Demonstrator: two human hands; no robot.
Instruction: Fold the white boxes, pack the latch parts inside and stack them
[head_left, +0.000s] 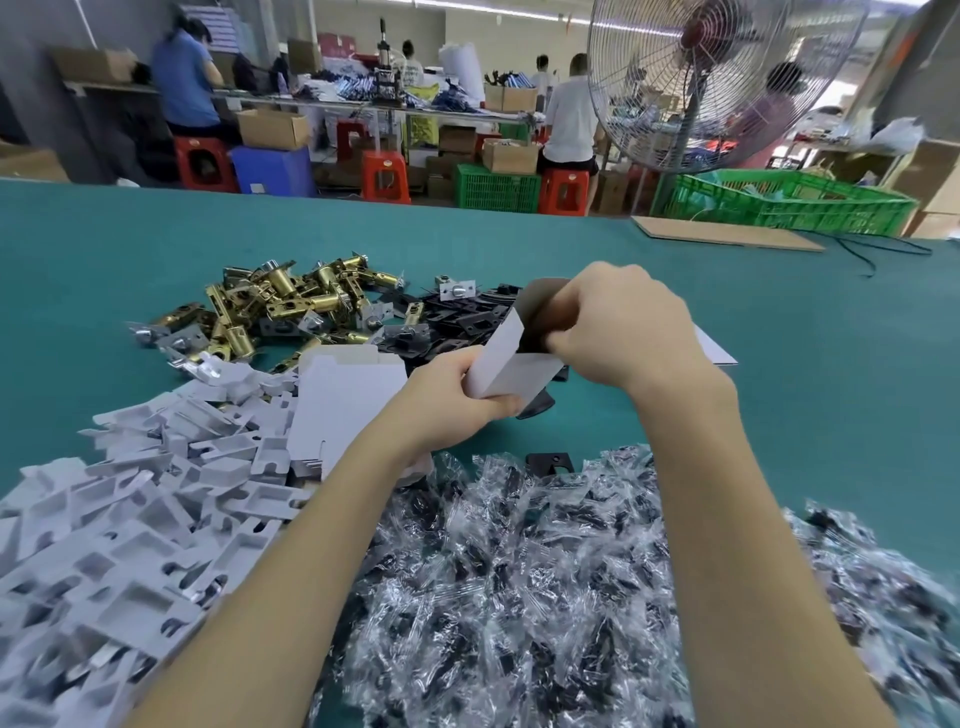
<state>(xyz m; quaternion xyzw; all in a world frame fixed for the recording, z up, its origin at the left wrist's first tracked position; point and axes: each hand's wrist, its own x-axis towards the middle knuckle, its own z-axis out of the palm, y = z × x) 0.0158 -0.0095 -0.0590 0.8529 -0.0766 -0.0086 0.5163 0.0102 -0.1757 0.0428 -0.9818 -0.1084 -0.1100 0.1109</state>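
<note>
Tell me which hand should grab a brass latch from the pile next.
Left, probably. The left hand only grips the white box's bottom and sits nearer the brass latches; the right hand is working at the box's open top.

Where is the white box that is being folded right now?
In the head view, the white box is held above the green table at centre, between the left hand and right hand, just in front of the black plates.

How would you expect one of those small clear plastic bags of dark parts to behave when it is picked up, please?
The small clear plastic bags look crinkled and glossy, so one would probably be floppy and somewhat slippery. The dark parts inside likely make the bag sag. Heaped loosely, neighbouring bags may slide.
</note>
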